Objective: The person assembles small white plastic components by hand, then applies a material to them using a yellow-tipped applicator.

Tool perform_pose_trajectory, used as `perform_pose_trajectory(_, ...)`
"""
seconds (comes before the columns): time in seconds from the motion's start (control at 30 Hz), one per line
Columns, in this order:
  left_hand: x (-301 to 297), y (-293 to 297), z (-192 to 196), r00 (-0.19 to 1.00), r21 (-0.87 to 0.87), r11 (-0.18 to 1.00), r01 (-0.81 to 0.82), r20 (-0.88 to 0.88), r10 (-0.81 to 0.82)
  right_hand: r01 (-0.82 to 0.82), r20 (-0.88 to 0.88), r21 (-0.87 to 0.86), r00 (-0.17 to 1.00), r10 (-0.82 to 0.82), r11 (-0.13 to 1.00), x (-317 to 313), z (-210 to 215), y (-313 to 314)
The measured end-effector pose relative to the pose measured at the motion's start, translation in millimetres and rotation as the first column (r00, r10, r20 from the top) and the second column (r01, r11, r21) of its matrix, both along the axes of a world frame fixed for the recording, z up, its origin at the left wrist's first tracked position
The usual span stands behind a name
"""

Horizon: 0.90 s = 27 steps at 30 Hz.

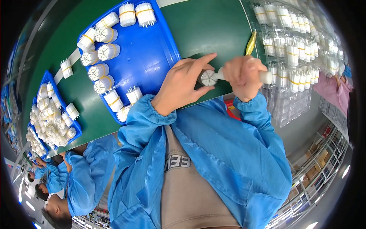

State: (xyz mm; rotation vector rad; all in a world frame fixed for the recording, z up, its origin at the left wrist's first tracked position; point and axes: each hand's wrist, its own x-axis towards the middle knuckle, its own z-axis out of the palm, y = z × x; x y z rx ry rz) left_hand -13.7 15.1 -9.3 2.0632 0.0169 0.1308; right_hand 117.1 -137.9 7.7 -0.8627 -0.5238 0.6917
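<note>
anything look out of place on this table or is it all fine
One white banded bundle looks out of place: it lies alone on the green table, between the large blue tray and the smaller blue tray, while most others nearby sit in trays. I see no clear damage.

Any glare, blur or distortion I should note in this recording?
Head view: fisheye bending toward the rim, corners black; head view: soft glare on the blue tray and green table; head view: right hand slightly blurred, left hand crisper.
</note>
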Motion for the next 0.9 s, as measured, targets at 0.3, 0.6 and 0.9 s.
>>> perform_pose_trajectory(0.3, 0, 0, 4, 0.996, 0.040, 0.998, 0.050, 0.075, -0.053, 0.198, 0.598, -0.145, 0.798, -0.074, 0.969, -5, 0, 6)
perform_pose_trajectory(0.6, -1, 9, 3, 0.995, -0.024, 0.996, 0.088, 0.053, -0.087, 0.101, 0.155, -0.040, 0.983, -0.094, 0.994, -11, 7, 9)
perform_pose_trajectory(0.9, -2, 6, 2, 0.993, -0.001, 0.996, 0.090, 0.075, -0.090, 0.152, 0.492, -0.126, 0.868, -0.071, 0.980, -10, 4, 14)
